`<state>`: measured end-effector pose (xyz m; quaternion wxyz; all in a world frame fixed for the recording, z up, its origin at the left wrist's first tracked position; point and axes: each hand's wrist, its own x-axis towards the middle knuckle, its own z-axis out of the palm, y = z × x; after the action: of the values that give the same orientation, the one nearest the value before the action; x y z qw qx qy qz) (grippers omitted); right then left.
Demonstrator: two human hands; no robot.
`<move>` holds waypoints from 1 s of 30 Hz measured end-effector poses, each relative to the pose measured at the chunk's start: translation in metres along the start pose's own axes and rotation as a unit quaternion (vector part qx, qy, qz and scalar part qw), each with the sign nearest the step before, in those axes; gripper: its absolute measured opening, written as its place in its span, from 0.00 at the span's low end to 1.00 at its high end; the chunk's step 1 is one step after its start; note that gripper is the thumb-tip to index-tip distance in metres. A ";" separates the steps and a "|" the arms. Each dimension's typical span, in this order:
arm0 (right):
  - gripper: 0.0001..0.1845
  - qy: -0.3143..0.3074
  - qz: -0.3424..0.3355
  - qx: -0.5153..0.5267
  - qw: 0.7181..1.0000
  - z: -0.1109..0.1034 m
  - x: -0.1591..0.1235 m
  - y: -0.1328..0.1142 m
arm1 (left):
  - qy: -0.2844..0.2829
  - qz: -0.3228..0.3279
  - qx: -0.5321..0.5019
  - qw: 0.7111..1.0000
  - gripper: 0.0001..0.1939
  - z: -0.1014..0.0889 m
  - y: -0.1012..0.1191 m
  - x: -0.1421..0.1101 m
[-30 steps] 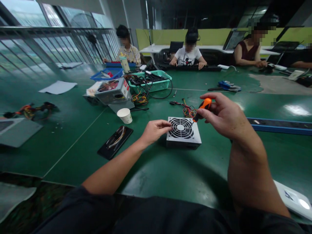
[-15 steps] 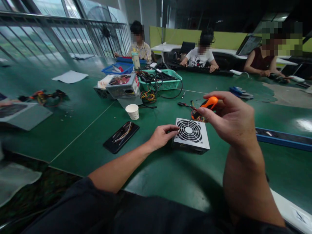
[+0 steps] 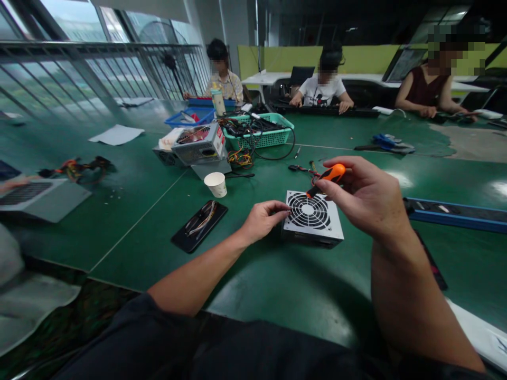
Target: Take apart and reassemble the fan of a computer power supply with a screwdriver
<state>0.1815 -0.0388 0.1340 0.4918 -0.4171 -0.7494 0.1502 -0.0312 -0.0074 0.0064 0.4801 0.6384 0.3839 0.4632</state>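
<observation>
Your right hand [image 3: 368, 198] grips an orange-and-black screwdriver [image 3: 331, 175] by its handle, thumb against fingers, slanting down toward the metal box [image 3: 312, 217]; its shaft is too fine to follow, so you cannot tell whether the tip touches. Your left hand [image 3: 263, 221] has thumb and forefinger drawn together at the box's left edge, beside the round fan grille [image 3: 309, 209]; whether something small sits between those fingertips cannot be told. The box lies grille-up on the green table [image 3: 253, 285], in front of you and between your two hands; coloured wires [image 3: 307, 170] lie just behind it.

To your left a black slab [image 3: 190, 235] lies flat, pale streaks across its top; a paper cup [image 3: 216, 184] stands beyond it; farther back, stacked grey metal cases [image 3: 200, 148] lean near a turquoise basket [image 3: 259, 140] full of dark cables [image 3: 253, 125]; three people sit across the table.
</observation>
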 end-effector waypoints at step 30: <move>0.26 -0.063 -0.062 -0.063 0.994 0.027 -0.005 0.003 | -0.107 0.112 0.095 0.983 0.09 -0.007 0.005 0.002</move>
<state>0.1602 -0.0358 0.1162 0.4250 -0.3894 -0.8113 0.0979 -0.0370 -0.0054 0.0123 0.4006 0.7662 0.2988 0.4039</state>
